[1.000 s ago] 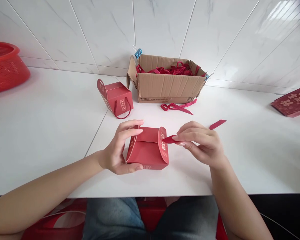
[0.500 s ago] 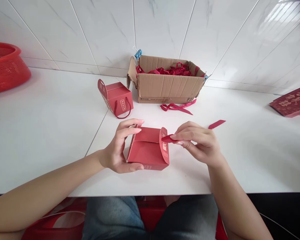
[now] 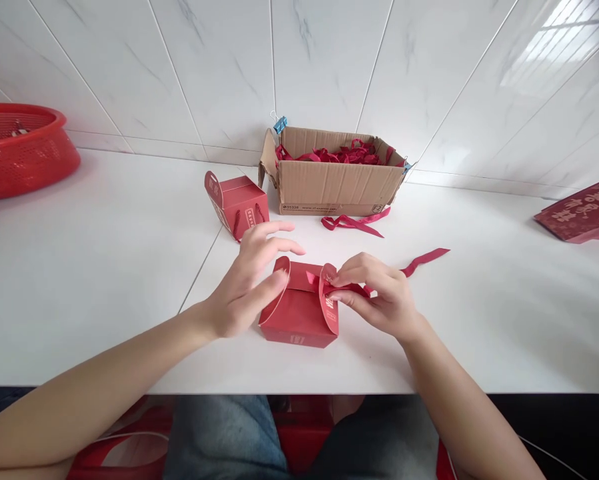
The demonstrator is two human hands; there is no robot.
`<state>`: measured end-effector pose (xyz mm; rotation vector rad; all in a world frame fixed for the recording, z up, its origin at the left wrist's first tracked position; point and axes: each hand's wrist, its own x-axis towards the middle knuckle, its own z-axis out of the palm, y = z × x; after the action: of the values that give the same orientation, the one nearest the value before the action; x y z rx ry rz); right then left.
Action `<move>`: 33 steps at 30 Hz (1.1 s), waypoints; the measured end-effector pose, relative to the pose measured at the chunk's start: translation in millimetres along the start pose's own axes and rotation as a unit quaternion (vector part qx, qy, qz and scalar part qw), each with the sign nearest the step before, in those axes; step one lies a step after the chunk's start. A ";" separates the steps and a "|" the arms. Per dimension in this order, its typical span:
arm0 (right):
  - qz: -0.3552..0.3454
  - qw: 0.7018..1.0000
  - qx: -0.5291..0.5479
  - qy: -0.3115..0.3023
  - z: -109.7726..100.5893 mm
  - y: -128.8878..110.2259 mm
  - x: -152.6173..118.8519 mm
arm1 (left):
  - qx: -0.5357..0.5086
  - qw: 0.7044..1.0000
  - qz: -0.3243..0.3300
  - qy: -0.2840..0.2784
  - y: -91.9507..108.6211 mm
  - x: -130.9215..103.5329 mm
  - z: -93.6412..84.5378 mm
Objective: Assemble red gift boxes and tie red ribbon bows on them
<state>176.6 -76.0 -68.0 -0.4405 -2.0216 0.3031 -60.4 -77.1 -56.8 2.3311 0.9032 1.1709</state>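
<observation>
A red gift box (image 3: 302,317) with two rounded upright flaps stands on the white table in front of me. My right hand (image 3: 372,293) pinches a red ribbon (image 3: 426,259) at the right flap. A short end of the ribbon pokes through to the inner side of that flap, and its tail trails off to the right on the table. My left hand (image 3: 259,283) hovers at the left flap with fingers apart, the thumb close to the flap's edge; whether it touches cannot be made out.
Behind my left hand stands another red box (image 3: 244,197) with a cord handle. A cardboard box (image 3: 342,183) full of red ribbons sits by the tiled wall, a loose ribbon (image 3: 354,223) before it. A red basket (image 3: 29,160) is far left, a dark red printed packet (image 3: 579,210) far right.
My right hand has pushed the ribbon's end through the right flap. My left hand has let go of the box's left side and lifted, fingers spreading. The view has tilted slightly.
</observation>
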 end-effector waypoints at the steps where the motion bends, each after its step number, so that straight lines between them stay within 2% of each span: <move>1: -0.004 1.000 -0.001 0.001 0.2 0.1 0.1 | 0.024 0.999 -0.032 -0.014 5.4 4.7 -1.1; 5: -0.009 1.000 -0.002 0.005 0.8 0.8 0.6 | 0.059 0.991 -0.091 -0.079 21.8 19.6 -0.2; 7: -0.009 1.000 0.000 0.000 1.4 0.6 0.9 | 0.031 0.991 -0.099 -0.082 25.9 22.1 0.8; 13: 0.048 0.999 -0.006 -0.001 5.0 -4.1 0.1 | -0.167 0.981 -0.095 0.013 15.7 13.1 -5.6; 18: 0.113 0.991 0.067 0.006 7.7 -9.0 14.8 | -0.223 0.972 -0.050 0.058 10.8 7.5 -7.6; 19: 0.135 0.987 0.088 -0.018 6.9 -9.7 22.0 | -0.215 0.974 -0.037 0.064 12.1 7.6 -6.3; 21: 0.169 0.968 0.148 -0.112 3.2 -10.0 39.7 | -0.178 0.980 -0.015 0.085 14.9 8.7 -3.7; 23: 0.186 0.935 0.213 -0.216 -2.5 -8.1 58.8 | -0.125 0.986 -0.002 0.114 15.7 10.1 -3.4; 25: 0.204 0.905 0.238 -0.286 -8.6 -4.5 75.4 | -0.068 0.989 0.007 0.132 14.9 10.1 -7.4; 27: 0.210 0.886 0.232 -0.340 -13.2 -0.6 86.9 | -0.034 0.993 -0.003 0.111 15.7 6.6 -14.9; 31: 0.211 0.871 0.200 -0.396 -15.7 3.1 94.0 | 0.012 0.997 -0.075 0.000 31.5 -13.9 -21.3; 32: 0.211 0.870 0.192 -0.401 -15.3 3.5 93.8 | 0.055 0.994 -0.090 -0.007 37.6 -20.7 -18.1; 33: 0.211 0.870 0.185 -0.406 -14.7 3.9 93.3 | 0.099 0.990 -0.102 0.008 43.5 -27.3 -12.9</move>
<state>150.1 -31.9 11.3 -0.5652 -2.5640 1.3097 -66.7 -126.7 -39.4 2.3128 1.2836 1.0604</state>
